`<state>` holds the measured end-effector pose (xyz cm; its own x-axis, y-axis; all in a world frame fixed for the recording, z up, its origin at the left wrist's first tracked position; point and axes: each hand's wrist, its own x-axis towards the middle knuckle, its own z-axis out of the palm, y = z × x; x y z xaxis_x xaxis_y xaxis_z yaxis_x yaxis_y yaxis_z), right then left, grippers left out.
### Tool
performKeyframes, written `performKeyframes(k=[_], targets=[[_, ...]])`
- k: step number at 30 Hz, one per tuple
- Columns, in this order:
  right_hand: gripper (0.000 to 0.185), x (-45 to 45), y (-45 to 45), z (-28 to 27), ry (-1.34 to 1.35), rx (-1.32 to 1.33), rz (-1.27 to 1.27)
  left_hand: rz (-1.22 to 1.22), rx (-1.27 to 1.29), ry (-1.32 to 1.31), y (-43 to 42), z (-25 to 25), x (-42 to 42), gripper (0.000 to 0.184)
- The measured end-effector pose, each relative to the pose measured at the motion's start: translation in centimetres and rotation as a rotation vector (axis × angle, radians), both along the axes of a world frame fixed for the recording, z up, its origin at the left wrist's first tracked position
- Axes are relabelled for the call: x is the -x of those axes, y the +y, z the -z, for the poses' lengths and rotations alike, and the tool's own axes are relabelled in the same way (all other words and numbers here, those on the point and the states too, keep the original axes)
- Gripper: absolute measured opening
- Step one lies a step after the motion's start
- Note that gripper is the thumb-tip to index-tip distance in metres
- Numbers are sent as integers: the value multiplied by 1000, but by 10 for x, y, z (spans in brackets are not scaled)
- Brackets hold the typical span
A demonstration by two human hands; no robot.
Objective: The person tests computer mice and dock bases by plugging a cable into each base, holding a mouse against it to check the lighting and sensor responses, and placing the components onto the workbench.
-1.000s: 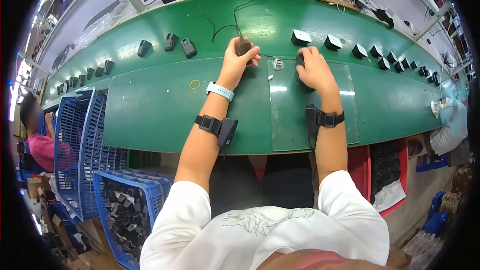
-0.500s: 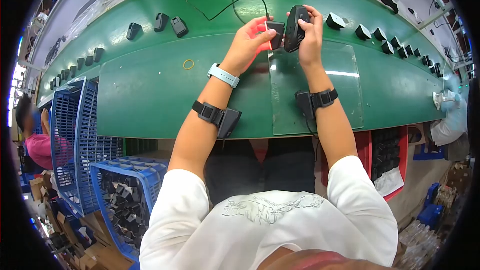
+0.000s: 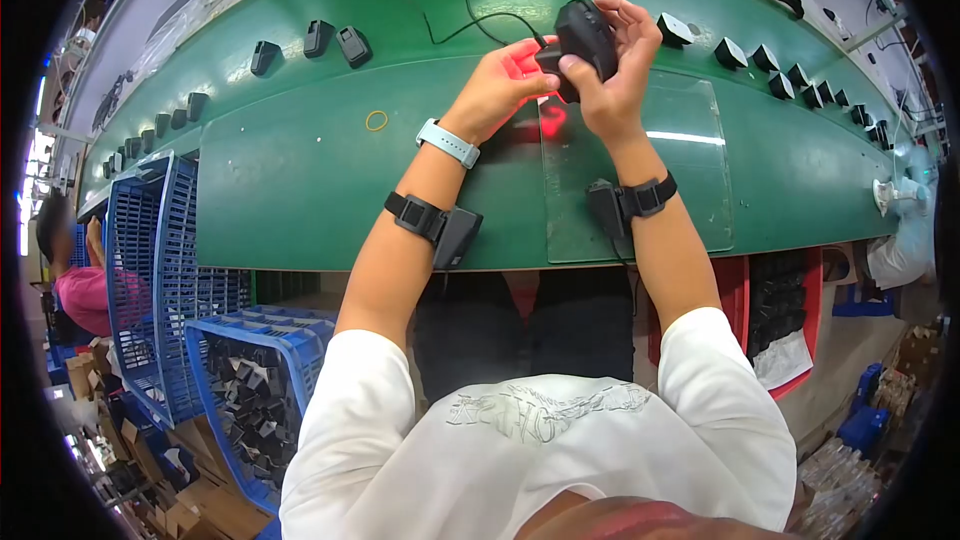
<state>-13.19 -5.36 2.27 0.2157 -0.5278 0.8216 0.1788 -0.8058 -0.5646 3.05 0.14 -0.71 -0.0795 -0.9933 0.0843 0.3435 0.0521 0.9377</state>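
Note:
My left hand (image 3: 503,85) is closed on a small black box (image 3: 552,61) with a black cable (image 3: 480,18) running from its far side. Red light glows on those fingers, and a red patch lies on the table below. My right hand (image 3: 620,80) grips a larger, rounded black device (image 3: 588,32), tilted over the box. The two black pieces overlap in view; I cannot tell whether they are joined. Both are held above the green table (image 3: 380,200), near a clear sheet (image 3: 680,190).
Several black housings (image 3: 353,46) stand at the back left, and several white-faced black units (image 3: 730,53) line the right. A yellow rubber band (image 3: 376,120) lies left of my hands. Blue crates (image 3: 290,335) stand lower left, a red bin (image 3: 812,320) lower right. People sit at both sides.
My right hand has tilted the black device and brought it left over the small box. A gap showed between them before. A red light patch now shows on the table.

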Motion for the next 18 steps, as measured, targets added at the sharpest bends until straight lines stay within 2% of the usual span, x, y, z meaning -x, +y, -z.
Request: performKeyframes(k=[1,5,18], targets=[[83,2,2,-3,42,58,8,31,4,56,-1,3,-2,66],[89,1,7,-5,41,192,-23,93,57,145,9,-11,1,68],[79,6,10,-10,95,72,-6,141,46,98,5,-4,-3,61]])
